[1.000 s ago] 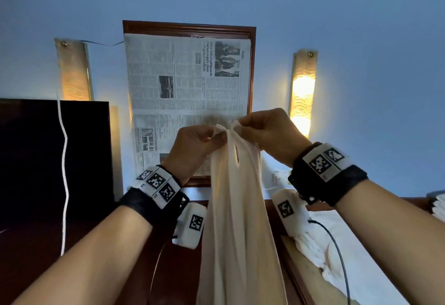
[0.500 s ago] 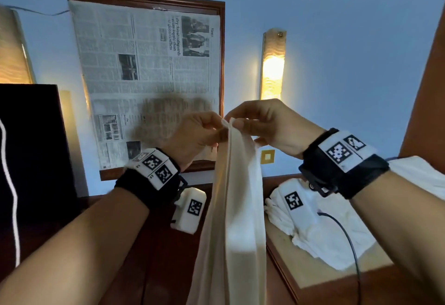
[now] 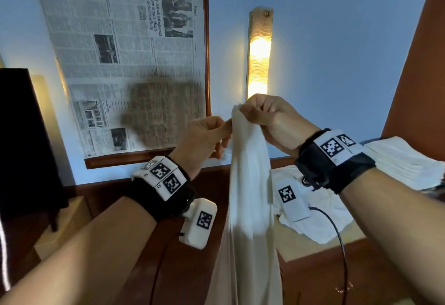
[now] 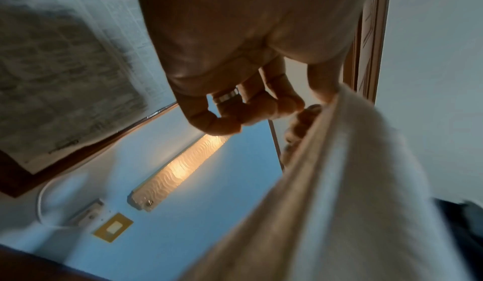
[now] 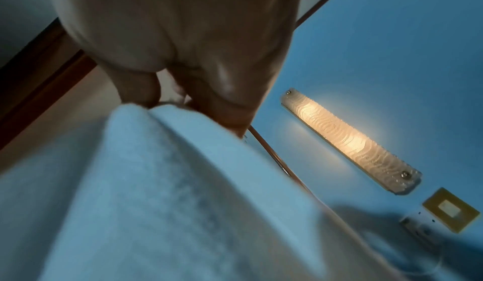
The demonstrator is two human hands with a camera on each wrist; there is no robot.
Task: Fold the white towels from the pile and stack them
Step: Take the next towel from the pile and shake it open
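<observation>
Both forearms are raised in front of the framed newspaper (image 3: 125, 64) on the blue wall, wrists bent so the hands meet just right of its lower right corner. The right hand (image 3: 267, 119) has its fingers curled tight and pinches the top edge of a white towel (image 3: 248, 196), which hangs straight down in a long bunched fold. The left hand (image 3: 204, 136) sits slightly lower and just beside it, thumb and forefinger pinching the same towel's edge while the other fingers (image 4: 251, 110) curl loosely underneath. Right of the hanging towel, the pile of unfolded towels (image 3: 320, 223) lies on a wooden surface, and a stack of folded towels (image 3: 404, 160) rests further right. Compared with half a second ago, the left hand has dropped below the right, and the wall lamp (image 3: 260, 52) now stands directly above the right hand.
</observation>
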